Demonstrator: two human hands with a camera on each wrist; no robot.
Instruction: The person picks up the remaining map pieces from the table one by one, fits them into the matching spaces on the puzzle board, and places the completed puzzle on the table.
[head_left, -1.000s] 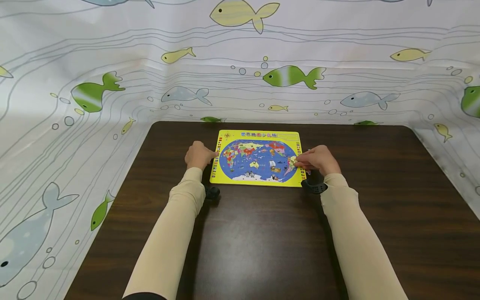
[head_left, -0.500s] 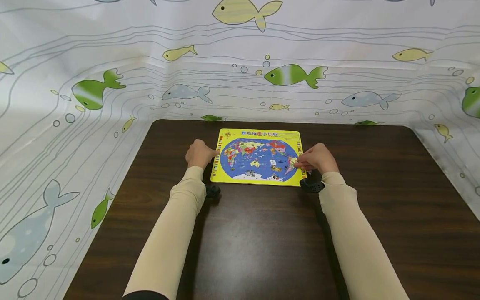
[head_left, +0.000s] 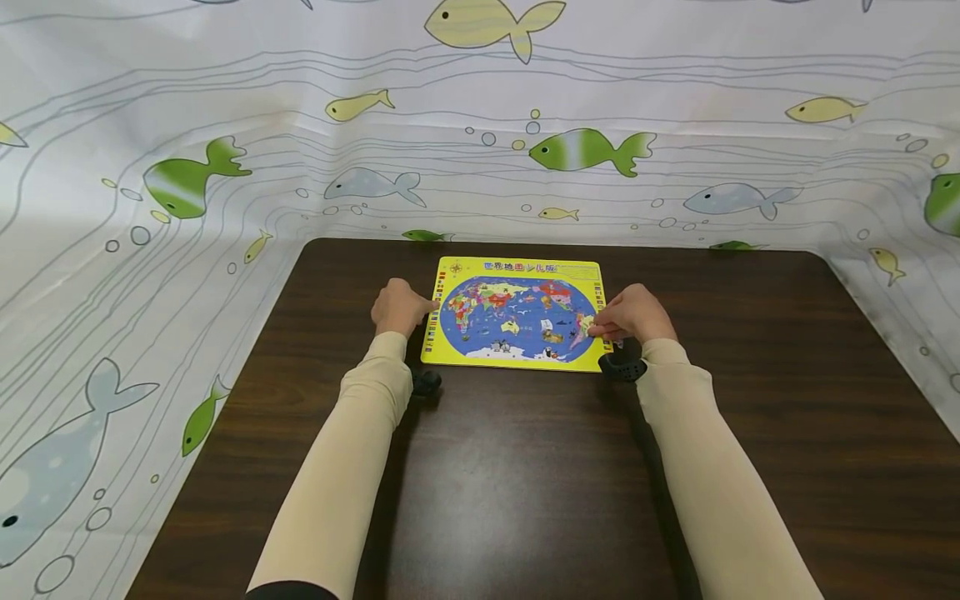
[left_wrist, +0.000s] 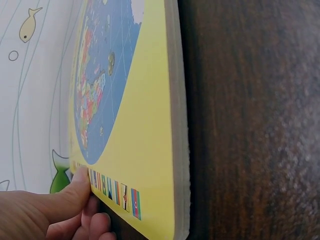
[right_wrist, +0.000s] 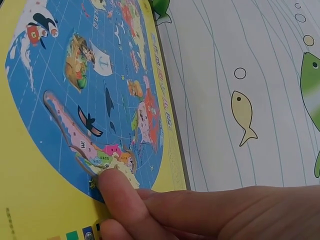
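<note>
A yellow-bordered world map puzzle board (head_left: 517, 362) lies flat near the back of the table. At its left edge is my left hand (head_left: 401, 308); in the left wrist view the thumb (left_wrist: 75, 192) lies on the flag-printed border while the other fingers curl at the board's side. My right hand (head_left: 636, 315) reaches over the right edge. Its fingertips pinch the South America puzzle piece (right_wrist: 75, 132), whose thin rim shows a slight gap from the blue board. Part of this piece is hidden under the fingers.
The dark wood table (head_left: 525, 475) extends in front of and beside the board. A white sheet (head_left: 480, 92) printed with fish rises behind and at both sides. Each wrist wears a black band (head_left: 622, 367).
Both hands keep their places at the board's edges. The view has shifted very slightly; the South America piece shows no clear movement.
</note>
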